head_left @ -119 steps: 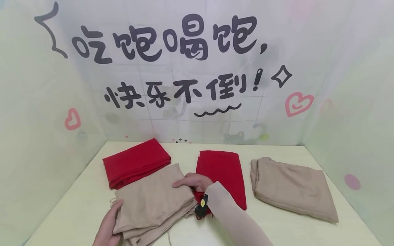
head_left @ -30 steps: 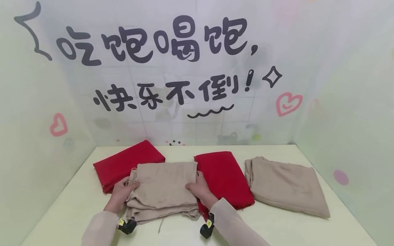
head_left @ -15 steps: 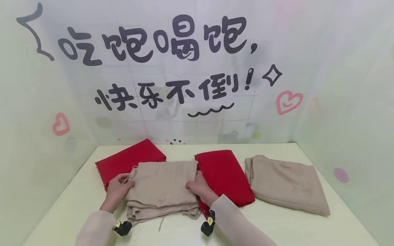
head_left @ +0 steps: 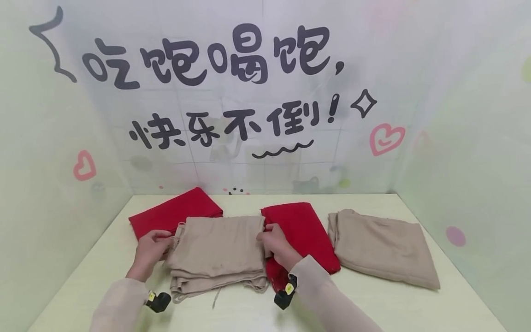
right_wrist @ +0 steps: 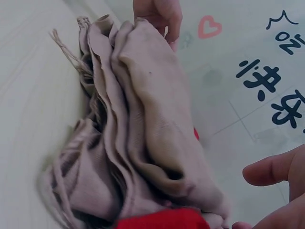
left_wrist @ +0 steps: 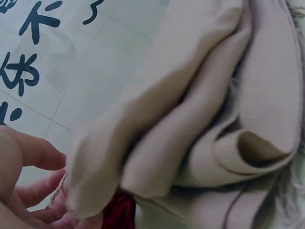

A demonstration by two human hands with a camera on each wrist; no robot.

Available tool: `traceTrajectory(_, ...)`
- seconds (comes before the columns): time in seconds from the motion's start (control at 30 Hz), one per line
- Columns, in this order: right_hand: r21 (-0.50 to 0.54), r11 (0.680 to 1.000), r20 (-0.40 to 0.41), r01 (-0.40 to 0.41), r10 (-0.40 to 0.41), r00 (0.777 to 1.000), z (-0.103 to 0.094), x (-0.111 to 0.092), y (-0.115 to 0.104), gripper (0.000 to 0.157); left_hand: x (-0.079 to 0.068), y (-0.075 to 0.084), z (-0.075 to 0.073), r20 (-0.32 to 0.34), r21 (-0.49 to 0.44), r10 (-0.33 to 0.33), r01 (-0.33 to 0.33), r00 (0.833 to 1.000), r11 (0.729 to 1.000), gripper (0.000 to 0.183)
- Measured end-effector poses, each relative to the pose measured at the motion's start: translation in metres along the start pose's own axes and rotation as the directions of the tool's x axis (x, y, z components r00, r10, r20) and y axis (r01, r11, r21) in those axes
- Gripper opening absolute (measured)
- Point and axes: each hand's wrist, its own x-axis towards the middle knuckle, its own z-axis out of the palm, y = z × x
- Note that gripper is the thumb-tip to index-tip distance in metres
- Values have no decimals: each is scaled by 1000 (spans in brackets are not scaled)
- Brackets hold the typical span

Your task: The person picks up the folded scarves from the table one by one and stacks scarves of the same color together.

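A folded beige scarf [head_left: 220, 244] lies in several layers at the middle of the table, with loose fringe strands [right_wrist: 64, 50] along its edge. My left hand [head_left: 150, 251] is at its left side, fingers loosely bent; in the left wrist view the fingertips [left_wrist: 47, 155] are right at the fabric's edge. On the other side, my right hand [head_left: 279, 244] is beside the scarf's right edge and over a folded red cloth [head_left: 304, 235]. Its thumb [right_wrist: 267, 171] stands apart from the beige fabric in the right wrist view.
Another folded red cloth [head_left: 174, 212] lies behind the left hand, partly covered by the beige scarf. A second beige folded cloth [head_left: 386, 249] lies at the right. Printed walls [head_left: 265, 175] enclose the pale table [head_left: 352, 309] at the back and both sides.
Earlier the beige scarf sat at a slant between both hands; now it lies square to the front. Over the last half second, both hands have loosened and drawn slightly away from its edges.
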Motion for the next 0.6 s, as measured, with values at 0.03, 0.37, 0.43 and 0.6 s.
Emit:
traceTrajectory(0.03,-3,1000,-7,-3,3,1000,-3,0,-2,56,1,2,-1,0,9,1,-1,1000,1000,40)
traceTrajectory(0.37,-14,1000,-46,12,-13,999,-24,3,-13,57,6,24,1,31,10,22,-22,999,1000,42)
traceTrajectory(0.43,-17,1000,-46,14,-14,999,-27,2,-14,58,6,28,5,39,-13,18,-17,999,1000,41)
traceTrajectory(0.6,-18,1000,-48,21,-22,999,-34,2,-15,56,6,35,15,73,-80,6,0,997,997,41)
